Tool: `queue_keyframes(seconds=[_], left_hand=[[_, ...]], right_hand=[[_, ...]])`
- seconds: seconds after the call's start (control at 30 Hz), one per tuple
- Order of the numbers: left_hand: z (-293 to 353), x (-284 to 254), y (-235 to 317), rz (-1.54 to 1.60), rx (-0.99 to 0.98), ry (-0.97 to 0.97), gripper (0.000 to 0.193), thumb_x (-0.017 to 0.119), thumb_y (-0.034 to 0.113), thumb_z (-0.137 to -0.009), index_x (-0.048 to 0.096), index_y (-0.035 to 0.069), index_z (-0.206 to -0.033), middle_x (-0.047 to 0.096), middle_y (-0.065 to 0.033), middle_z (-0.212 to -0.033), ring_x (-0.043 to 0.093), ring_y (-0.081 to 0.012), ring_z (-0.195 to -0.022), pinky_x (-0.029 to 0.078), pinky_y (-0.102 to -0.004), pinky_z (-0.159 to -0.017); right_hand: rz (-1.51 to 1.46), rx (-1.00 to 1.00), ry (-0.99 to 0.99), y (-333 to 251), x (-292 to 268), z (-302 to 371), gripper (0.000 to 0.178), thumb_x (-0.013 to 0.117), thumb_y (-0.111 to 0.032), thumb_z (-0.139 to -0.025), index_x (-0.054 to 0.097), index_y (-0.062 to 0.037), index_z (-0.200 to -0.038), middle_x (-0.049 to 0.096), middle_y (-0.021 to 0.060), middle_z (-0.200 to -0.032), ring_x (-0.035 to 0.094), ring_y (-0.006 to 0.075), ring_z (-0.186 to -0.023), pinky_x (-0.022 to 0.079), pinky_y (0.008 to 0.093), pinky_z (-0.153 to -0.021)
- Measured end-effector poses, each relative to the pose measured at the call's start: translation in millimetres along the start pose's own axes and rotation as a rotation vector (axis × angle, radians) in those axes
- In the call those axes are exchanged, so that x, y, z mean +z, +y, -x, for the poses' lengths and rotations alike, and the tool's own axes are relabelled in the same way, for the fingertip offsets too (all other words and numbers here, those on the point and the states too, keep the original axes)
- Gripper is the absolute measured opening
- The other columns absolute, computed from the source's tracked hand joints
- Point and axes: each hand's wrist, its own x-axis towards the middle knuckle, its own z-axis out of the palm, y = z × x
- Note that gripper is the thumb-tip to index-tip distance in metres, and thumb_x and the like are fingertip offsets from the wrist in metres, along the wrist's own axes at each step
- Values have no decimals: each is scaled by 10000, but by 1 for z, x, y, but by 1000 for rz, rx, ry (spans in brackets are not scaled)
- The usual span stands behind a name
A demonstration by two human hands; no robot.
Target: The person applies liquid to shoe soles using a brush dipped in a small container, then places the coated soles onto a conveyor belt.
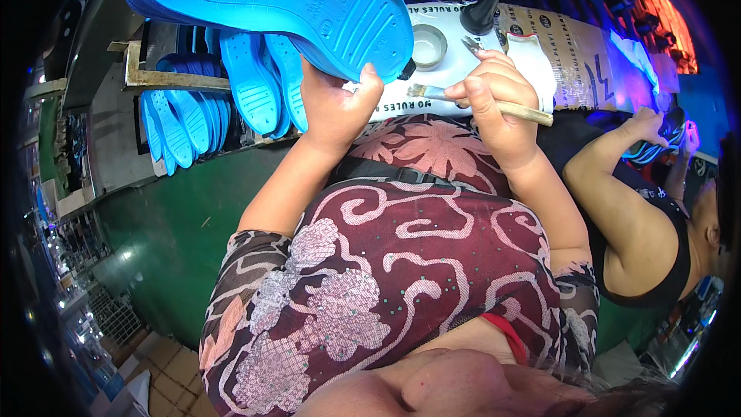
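My left hand point(333, 104) grips a bright blue shoe sole point(270, 0) by its heel end and holds it up, tread side toward me, tilted to the upper left. My right hand point(498, 96) is closed on a wooden-handled brush point(478, 103), whose bristles point left toward the sole's heel, just short of my left thumb. Both forearms rise from my lap, which is covered in dark red patterned cloth.
A row of blue soles point(224, 100) hangs on a rack at the left. Ahead lies a paper-covered board point(556, 54) with a round tin point(429, 45) and a black cone-shaped nozzle point(480, 11). A seated person's arm point(617, 185) works at the right. A green surface point(170, 224) lies below left.
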Motion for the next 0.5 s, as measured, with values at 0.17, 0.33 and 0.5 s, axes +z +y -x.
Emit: queue_keyframes(seconds=[0.17,0.33,0.5], left_hand=[[2,1,0,4,-21,1,564,605,40,-746,297,-19,-1215,470,-156,-1144,501,-221,-1042,384,-354,-927],[-1,0,2,23,-45,-4,565,605,45,-746,296,-15,-1216,467,-149,-1146,497,-219,-1047,379,-361,-934],[-2,6,6,15,-39,27,572,595,23,-741,289,-15,-1224,454,-157,-1155,486,-226,-1061,361,-364,-951]], right_hand=[[44,-62,46,0,3,-4,212,582,-174,-810,639,-69,-634,581,29,-582,537,194,-563,394,344,-760],[201,-138,27,-2,1,2,163,627,-158,-759,624,-69,-622,564,21,-574,531,182,-555,390,345,-776],[207,-126,16,-6,-14,5,173,606,-141,-774,622,-73,-616,567,23,-572,531,181,-557,388,342,-784]])
